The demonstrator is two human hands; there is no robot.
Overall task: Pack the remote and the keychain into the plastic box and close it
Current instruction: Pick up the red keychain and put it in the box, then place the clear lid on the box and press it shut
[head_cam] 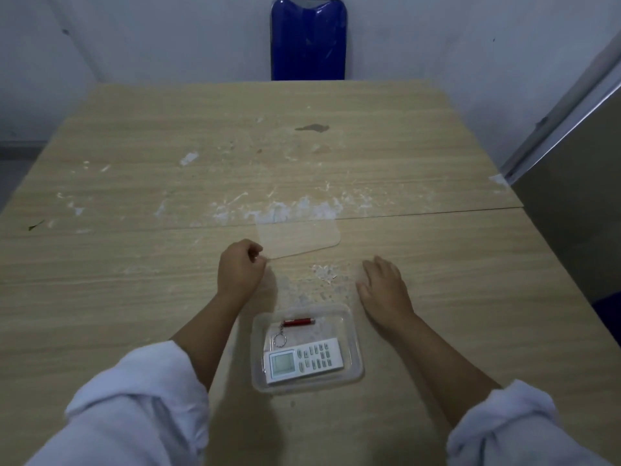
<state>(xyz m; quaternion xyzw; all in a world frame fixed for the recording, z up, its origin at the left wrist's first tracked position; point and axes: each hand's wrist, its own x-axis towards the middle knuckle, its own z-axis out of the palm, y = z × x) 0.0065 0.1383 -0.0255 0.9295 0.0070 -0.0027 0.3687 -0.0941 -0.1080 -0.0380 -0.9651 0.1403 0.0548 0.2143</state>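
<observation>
A clear plastic box [356, 338] sits open on the wooden table near me. Inside it lie a white remote [304, 360] with a small screen and a red keychain [297, 322] with a metal ring. The box's clear lid [299, 237] lies flat on the table beyond the box. My left hand [239, 268] pinches the lid's near left corner. My right hand [384, 289] rests flat on the table, fingers apart, just beyond the box's right corner, holding nothing.
The wooden table [134, 264] carries white scuffs and a dark stain [312, 128] farther back. A blue chair [308, 38] stands behind the far edge. A grey metal panel [571, 213] rises at the right.
</observation>
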